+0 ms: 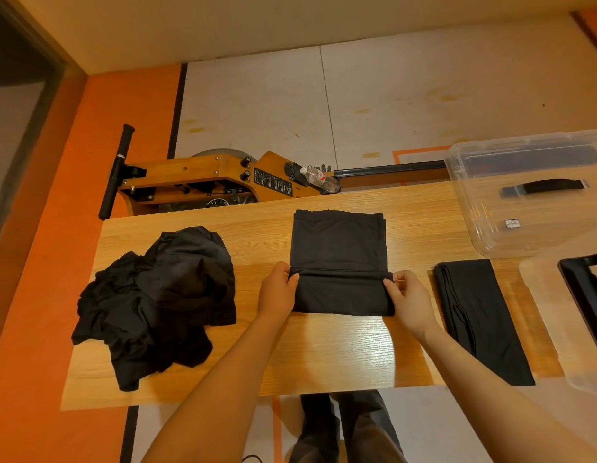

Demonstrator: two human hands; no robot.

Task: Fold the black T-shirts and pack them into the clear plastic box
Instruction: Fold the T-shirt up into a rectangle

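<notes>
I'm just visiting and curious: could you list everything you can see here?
T-shirt being folded: one, black, table centre.
Heap of unfolded T-shirts: one pile, count unclear, black, table's left side.
Folded garment: one, black, right of centre.
Plastic box: one, clear, far right corner.
Lid: one, clear with black handle, right edge.
Table: one, light wood.
Rowing machine: one, wood and black, behind the table.
Water bottle: one, clear, on the machine.
Left hand: pinches the shirt's left edge.
Right hand: pinches its right edge.
</notes>
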